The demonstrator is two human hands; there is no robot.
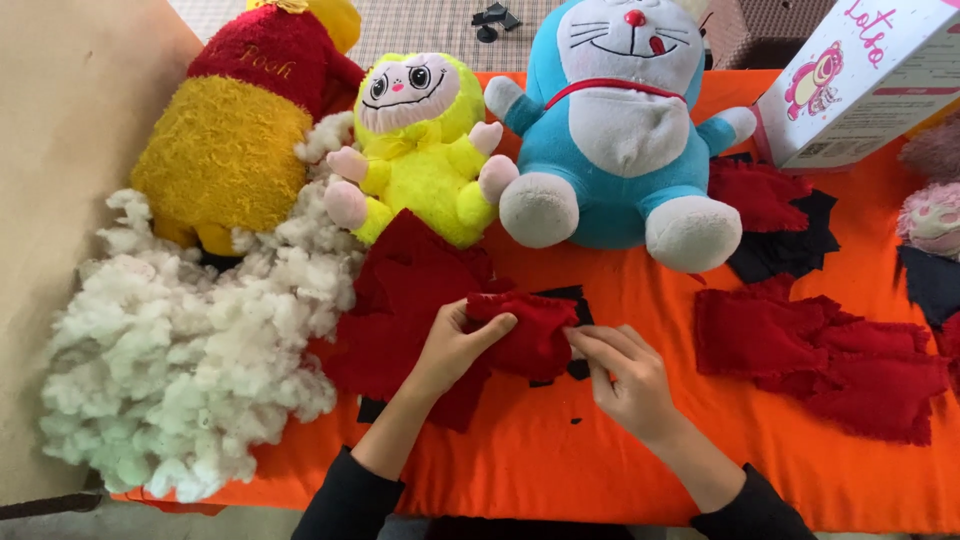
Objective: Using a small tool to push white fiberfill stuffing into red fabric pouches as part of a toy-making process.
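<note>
Centrally, on an orange cloth-covered table [620, 470], lies a small, puffy piece of red fleece fabric [528, 330], rumpled and rounded like a partly filled pouch, resting over scraps of black felt [572, 300]. The left hand [452, 345] pinches the piece's left end, thumb on top and fingers curled underneath. The right hand [625, 375] is half closed, its fingertips pressing the piece's right edge. Beside the left hand sits a larger heap of red fleece [405, 300], and further left a big pile of white fluffy stuffing [180, 360]. Behind stand a yellow plush doll [425, 150] and a blue-and-white plush cat [610, 130].
</note>
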